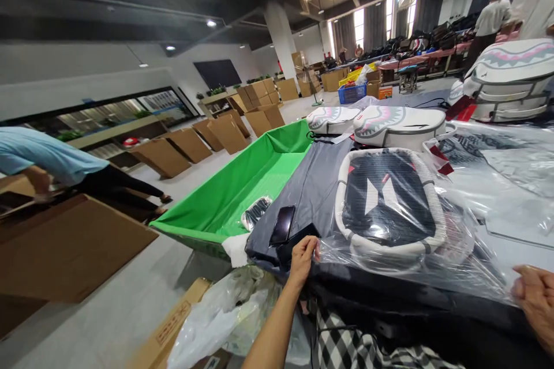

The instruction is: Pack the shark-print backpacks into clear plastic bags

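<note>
A black-and-white backpack [392,199] lies flat on the dark-covered table, inside a clear plastic bag [465,242]. With fingers pinched, my left hand [304,255] grips the bag's near left edge. On the far right my right hand [534,297] has its fingers curled on the bag's opposite edge. The bag's film is spread between both hands along the table's front. Just beyond my left hand lie a phone [283,225] and a dark flat object [309,233], partly hidden by the hand.
A green fabric-lined bin [203,202] adjoins the table's left side, with a small wrapped item [256,212] in it. White backpacks [398,125] lie at the back. Plastic bags [234,314] and cardboard [177,323] are below left. A person [78,155] bends over a carton [73,248].
</note>
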Available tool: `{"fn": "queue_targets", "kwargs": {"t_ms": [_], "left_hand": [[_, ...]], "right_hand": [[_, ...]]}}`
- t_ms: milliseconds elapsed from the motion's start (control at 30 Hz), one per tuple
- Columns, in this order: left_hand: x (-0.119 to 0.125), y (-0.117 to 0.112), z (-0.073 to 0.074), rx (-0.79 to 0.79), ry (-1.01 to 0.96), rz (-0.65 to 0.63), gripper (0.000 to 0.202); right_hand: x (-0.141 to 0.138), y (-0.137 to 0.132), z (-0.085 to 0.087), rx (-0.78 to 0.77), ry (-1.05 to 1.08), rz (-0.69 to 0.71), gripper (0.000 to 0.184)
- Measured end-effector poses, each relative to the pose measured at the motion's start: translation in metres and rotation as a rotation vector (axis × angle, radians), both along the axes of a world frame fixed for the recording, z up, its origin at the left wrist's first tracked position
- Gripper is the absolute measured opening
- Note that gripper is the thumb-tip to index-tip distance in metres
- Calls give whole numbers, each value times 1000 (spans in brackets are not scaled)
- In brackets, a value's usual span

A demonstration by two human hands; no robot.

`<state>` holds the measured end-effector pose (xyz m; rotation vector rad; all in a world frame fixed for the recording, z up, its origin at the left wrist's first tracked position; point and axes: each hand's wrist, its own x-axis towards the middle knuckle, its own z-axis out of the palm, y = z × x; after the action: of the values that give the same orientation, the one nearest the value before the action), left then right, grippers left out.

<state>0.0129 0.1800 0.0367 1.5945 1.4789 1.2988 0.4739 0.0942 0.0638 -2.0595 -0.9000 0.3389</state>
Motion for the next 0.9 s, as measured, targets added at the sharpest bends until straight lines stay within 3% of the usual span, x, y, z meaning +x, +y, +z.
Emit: {"fn": "queue_targets", "kwargs": {"t_ms": [100, 200, 300, 400, 600, 733, 900], "left_hand": [[15, 14, 4, 40, 59, 67, 54], [38, 10, 17, 259, 287, 128, 44], [68, -1, 33, 530, 665, -107, 41], [91, -6, 43, 578, 821, -312, 43], [92, -2, 51, 378, 715, -421, 33], [90, 16, 66, 153, 548, -516, 34], [100, 56, 79, -374, 256, -662, 41]], "right_hand": [[-9, 7, 9, 55, 100, -22, 28], [-12, 7, 13, 100, 82, -35, 29], [-14, 4, 17, 121, 53, -31, 33], [-15, 2, 18, 146, 53, -42, 34], [-8, 1, 2, 213, 232, -46, 32], [-8, 0, 1, 270, 345, -26, 32], [2, 9, 5, 232, 272, -6, 28]]}}
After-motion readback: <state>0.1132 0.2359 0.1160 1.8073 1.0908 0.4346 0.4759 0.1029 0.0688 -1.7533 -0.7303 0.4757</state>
